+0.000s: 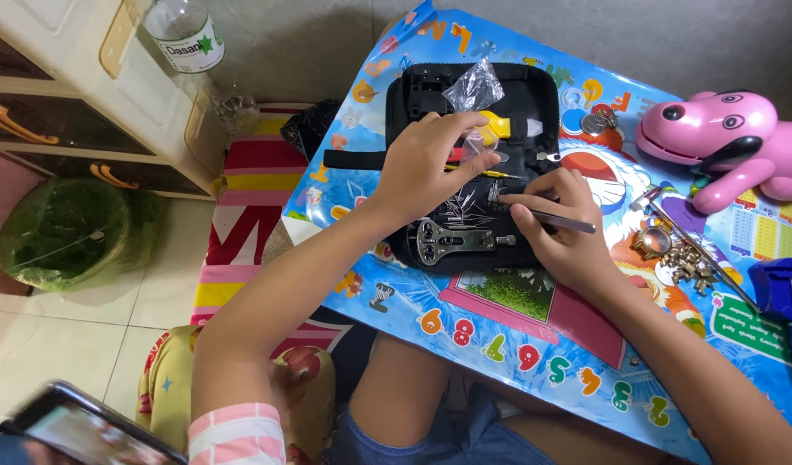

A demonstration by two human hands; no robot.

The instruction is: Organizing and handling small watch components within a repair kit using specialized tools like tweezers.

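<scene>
phone point(86, 430) low-left | left hand point(426, 164) pinching pin over case point(473, 164) | right hand point(555, 228) gripping tweezers point(559, 221) | step: sorting pins; next needs steady pick

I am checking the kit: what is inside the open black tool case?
Inside the open black tool case: a yellow-handled tool, thin metal pins, a metal wrench. Both hands cover the middle.

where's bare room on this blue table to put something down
Free: the near strip of table between the black tool case and the front edge, and the left edge beside the case. Crowded: the case itself under the left hand and right hand, and the right side with the watch band, pink dog toy and blue tool.
</scene>
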